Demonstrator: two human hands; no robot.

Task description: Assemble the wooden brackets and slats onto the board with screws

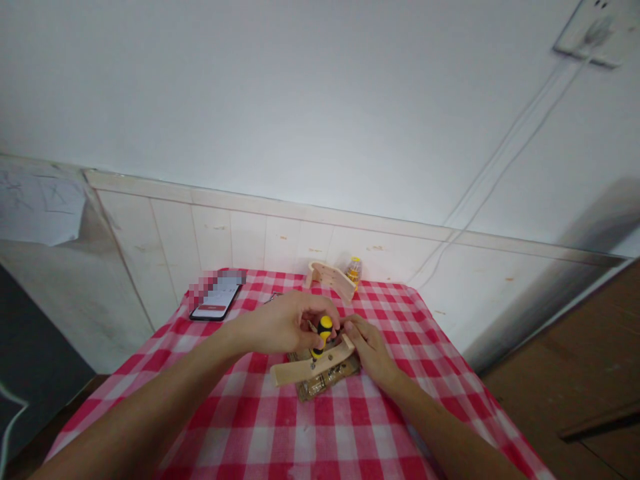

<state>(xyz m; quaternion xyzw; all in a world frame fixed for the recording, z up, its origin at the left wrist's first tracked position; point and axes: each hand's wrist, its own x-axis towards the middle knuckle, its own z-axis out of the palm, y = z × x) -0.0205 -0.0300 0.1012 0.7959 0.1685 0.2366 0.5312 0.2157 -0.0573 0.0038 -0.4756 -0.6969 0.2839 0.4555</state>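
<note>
My left hand (pixel 285 323) pinches the top of a small yellow-and-black screwdriver (pixel 321 337) that stands almost upright. Its tip rests on a curved wooden strip (pixel 300 369). That strip lies over a flat wooden piece (pixel 325 383) on the red-and-white checked tablecloth (pixel 300 433). My right hand (pixel 367 347) is curled round the right end of the wooden strip and holds it down beside the screwdriver.
A phone (pixel 215 298) lies at the table's far left corner. A second curved wooden piece (pixel 333 279) and a small yellow-capped bottle (pixel 354 270) stand at the far edge by the wall. White cables (pixel 500 173) run down the wall from a socket.
</note>
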